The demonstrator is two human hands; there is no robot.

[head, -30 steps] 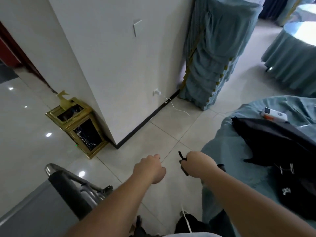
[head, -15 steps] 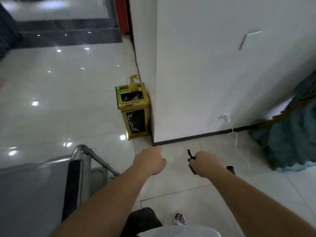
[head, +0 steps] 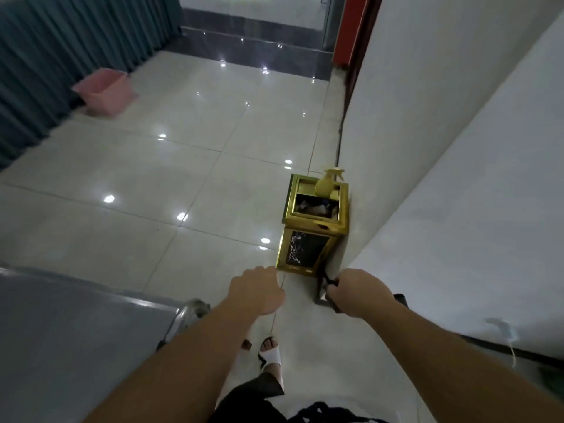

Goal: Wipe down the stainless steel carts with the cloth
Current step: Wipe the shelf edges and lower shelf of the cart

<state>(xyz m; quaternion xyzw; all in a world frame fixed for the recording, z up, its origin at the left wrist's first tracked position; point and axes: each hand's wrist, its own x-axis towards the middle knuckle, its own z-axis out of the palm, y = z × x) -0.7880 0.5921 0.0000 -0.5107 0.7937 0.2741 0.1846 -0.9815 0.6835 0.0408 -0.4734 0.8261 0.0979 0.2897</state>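
Since a moment ago the view has swung left: the gold bin (head: 312, 227), seen earlier ahead by the wall corner, now stands just beyond the right hand (head: 360, 293), and a pink basket (head: 103, 91) and teal curtain (head: 58, 53) have come into sight across the tiled floor (head: 183, 166). No writing is legible anywhere. The right hand's fingers are curled round a small dark object (head: 328, 285) whose ends poke out either side; what it is cannot be told. The left hand (head: 259, 293) hangs in a loose curl, holding nothing. The stainless steel cart (head: 70, 331) sits at lower left, its rail (head: 186, 315) just beside the left forearm, apart from both hands.
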